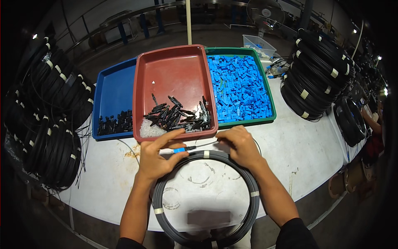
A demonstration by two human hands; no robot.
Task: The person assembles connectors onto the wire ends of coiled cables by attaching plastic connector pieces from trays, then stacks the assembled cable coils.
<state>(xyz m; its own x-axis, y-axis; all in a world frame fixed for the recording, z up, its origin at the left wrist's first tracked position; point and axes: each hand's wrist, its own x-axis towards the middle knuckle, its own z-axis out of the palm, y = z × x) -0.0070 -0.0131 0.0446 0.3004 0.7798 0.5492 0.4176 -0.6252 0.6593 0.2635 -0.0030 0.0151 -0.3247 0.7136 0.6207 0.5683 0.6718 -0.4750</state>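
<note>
My left hand (155, 159) has a blue fibre-optic connector (179, 150) with a black boot between its thumb and a lower finger, while the index finger is lifted apart. From the boot a thin black cable (205, 143) runs right to my right hand (240, 145), whose fingers are pinched around it. Just below both hands lies a large coil of black cable (253, 182), bound with pale tape bands and reaching over the table's near edge.
Beyond my hands stand a red tray (170, 79) with black parts and clear small pieces, a blue tray (116, 89) with black parts, and a green tray (268, 95) full of blue connector parts. Stacked cable coils flank the white table (302, 153) at left (49, 149) and right (315, 79).
</note>
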